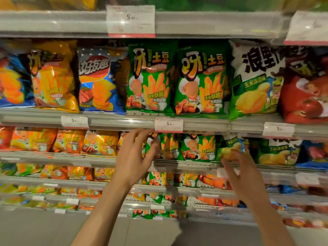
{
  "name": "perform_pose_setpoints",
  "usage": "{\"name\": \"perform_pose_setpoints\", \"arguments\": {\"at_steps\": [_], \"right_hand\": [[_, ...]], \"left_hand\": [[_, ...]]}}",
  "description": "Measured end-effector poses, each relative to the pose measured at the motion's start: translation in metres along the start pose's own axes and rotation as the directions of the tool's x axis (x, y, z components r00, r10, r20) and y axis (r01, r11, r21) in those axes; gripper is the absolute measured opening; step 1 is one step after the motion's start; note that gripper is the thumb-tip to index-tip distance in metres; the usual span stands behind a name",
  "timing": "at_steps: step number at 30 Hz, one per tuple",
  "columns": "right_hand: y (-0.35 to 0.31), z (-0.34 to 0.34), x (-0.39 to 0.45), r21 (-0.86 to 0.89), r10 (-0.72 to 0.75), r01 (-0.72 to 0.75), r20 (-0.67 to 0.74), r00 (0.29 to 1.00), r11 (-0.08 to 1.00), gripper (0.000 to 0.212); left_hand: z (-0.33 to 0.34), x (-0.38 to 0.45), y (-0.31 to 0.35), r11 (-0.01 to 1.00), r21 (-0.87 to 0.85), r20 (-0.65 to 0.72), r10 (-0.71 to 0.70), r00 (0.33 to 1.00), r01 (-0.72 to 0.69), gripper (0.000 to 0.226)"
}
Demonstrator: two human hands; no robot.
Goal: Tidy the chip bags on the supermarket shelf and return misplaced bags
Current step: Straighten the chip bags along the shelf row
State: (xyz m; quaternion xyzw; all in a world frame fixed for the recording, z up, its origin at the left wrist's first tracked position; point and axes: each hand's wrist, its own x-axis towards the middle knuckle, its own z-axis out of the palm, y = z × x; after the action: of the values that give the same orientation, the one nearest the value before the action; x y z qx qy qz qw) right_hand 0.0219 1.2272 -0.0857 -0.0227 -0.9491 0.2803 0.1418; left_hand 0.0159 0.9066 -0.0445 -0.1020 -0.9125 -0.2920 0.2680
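Note:
Two green fry bags (pixel 149 79) (pixel 200 82) stand side by side on the upper shelf. To their left, a blue chip bag (pixel 99 80) sits between a yellow bag (pixel 53 79) and the green ones. On the shelf below, my left hand (pixel 134 157) is spread open in front of a small green fry bag (pixel 168 147), fingers apart and holding nothing. My right hand (pixel 243 174) reaches up to a small green-and-blue bag (pixel 230 148); its fingertips are at the bag's lower edge, blurred, with no clear grip.
A white-green corn bag (pixel 255 79) and a red tomato bag (pixel 305 89) fill the upper shelf's right. The shelf rail (pixel 204 124) carries price tags (pixel 168 125). Orange bags (pixel 71 142) line the lower left. Further shelves of small bags run below, then grey floor (pixel 35 228).

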Motion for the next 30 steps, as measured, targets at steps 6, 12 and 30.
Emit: {"name": "perform_pose_setpoints", "arguments": {"at_steps": [6, 12, 30], "right_hand": [[-0.024, -0.028, 0.027, -0.104, -0.148, 0.131, -0.175, 0.973, 0.986, 0.041], [-0.092, -0.016, 0.06, -0.067, -0.486, 0.486, -0.26, 0.834, 0.871, 0.02], [-0.125, 0.028, 0.075, 0.105, -0.5, 0.53, -0.221, 0.838, 0.842, 0.024]], "left_hand": [[-0.004, 0.04, 0.0, 0.96, 0.161, -0.041, 0.238, 0.97, -0.229, 0.032], [-0.002, 0.064, -0.019, 0.914, 0.234, 0.046, 0.331, 0.943, -0.332, 0.031], [0.004, 0.075, -0.037, 0.913, 0.148, 0.014, 0.382, 0.924, -0.38, 0.033]]}}
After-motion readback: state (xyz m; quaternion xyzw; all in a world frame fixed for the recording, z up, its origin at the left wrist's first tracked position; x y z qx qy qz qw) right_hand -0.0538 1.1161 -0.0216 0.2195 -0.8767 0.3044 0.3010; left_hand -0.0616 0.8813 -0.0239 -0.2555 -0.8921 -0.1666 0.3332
